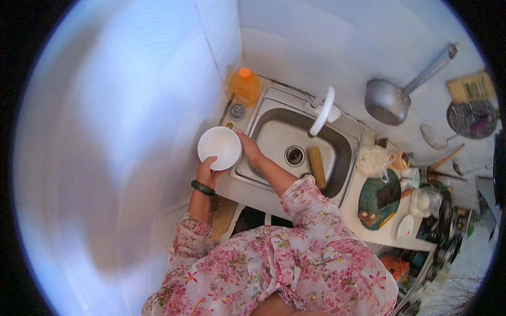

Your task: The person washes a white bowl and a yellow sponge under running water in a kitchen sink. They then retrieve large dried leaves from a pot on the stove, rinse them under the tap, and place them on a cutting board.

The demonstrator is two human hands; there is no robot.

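Over the counter at the left of the steel sink, my left hand (206,169) grips a white bowl (220,147), its thumb over the rim. My right hand (250,149) rests against the bowl's right side, by the sink's left edge; its fingers are partly hidden behind the bowl. Inside the sink (272,138) a brown, roughly cylindrical object (316,166) lies to the right of the drain (294,155). The white curved faucet spout (322,112) reaches over the basin from the back.
An orange-capped bottle of yellow-orange liquid (245,87) and a steel wool scrubber (237,111) stand behind the bowl. Right of the sink are a plastic bag (372,160), a green cutting board (369,191) and a small white dish (405,227). A metal ladle (389,100) hangs on the wall.
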